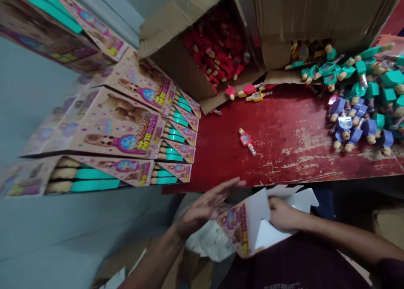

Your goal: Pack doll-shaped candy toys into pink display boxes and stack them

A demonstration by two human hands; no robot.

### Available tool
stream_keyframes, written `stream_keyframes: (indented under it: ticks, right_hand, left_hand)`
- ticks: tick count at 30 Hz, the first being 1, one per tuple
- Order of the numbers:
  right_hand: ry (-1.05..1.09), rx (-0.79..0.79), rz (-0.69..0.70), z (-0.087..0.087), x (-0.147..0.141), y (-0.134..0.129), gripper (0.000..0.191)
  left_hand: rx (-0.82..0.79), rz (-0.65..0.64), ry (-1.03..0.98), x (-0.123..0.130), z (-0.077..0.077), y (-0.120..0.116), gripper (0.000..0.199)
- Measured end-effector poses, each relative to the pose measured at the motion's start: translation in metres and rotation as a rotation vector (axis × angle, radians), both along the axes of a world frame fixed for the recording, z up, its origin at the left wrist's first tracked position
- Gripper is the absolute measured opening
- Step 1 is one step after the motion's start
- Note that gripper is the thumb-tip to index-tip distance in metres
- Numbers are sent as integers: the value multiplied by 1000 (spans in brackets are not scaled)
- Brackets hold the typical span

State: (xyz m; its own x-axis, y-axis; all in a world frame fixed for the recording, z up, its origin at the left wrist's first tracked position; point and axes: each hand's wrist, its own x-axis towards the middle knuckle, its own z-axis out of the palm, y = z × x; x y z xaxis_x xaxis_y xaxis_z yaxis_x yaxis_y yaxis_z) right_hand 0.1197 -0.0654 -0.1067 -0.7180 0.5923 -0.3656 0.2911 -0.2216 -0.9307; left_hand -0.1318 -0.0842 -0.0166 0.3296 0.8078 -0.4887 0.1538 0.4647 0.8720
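Over my lap lies a partly folded printed carton (236,228), its white inner flaps spread out. My right hand (285,215) reaches into the carton's open side with its fingers curled; what they hold, if anything, is hidden by the flaps. At the carton's left end, my left hand (206,202) is raised, its fingers stretched out and holding nothing. A single red bear-topped toy (245,141) lies on the red table (217,154) in front of me.
Printed boxes of green toys (123,125) are stacked at the left. A cardboard box (176,57) of red toys stands at the back, another box (284,19) beside it. Green toys (356,76) and purple toys (344,133) are heaped at the right.
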Motion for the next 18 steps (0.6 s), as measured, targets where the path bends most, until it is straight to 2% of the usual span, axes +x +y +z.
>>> stream_keyframes:
  ticks: [1, 3, 6, 8, 10, 13, 15, 16, 18]
  right_hand:
    - [-23, -10, 42, 2, -6, -5, 37]
    - [-27, 15, 76, 6, -14, -10, 32]
    - [-17, 97, 26, 13, -12, -11, 27]
    - [-67, 141, 11, 17, -5, -9, 31]
    - [-116, 178, 52, 21, 2, -8, 35]
    - [-79, 247, 106, 29, 9, -13, 33]
    - [-2, 339, 25, 32, 17, -19, 24]
    - [46, 414, -62, 32, 25, -21, 20]
    - [102, 592, -336, 26, 46, -21, 21]
  left_hand:
    - [1, 24, 22, 10, 8, 2, 72]
    - [17, -4, 155, 33, 15, 5, 62]
    - [76, -59, 350, 60, 7, 2, 64]
    - [104, -64, 417, 66, 0, -3, 69]
    - [118, -42, 434, 65, -4, -7, 75]
    - [107, -1, 416, 62, -1, -11, 79]
    - [80, 29, 408, 63, 4, -13, 74]
    - [57, 44, 404, 63, 6, -13, 70]
    - [8, 95, 405, 64, 8, -15, 59]
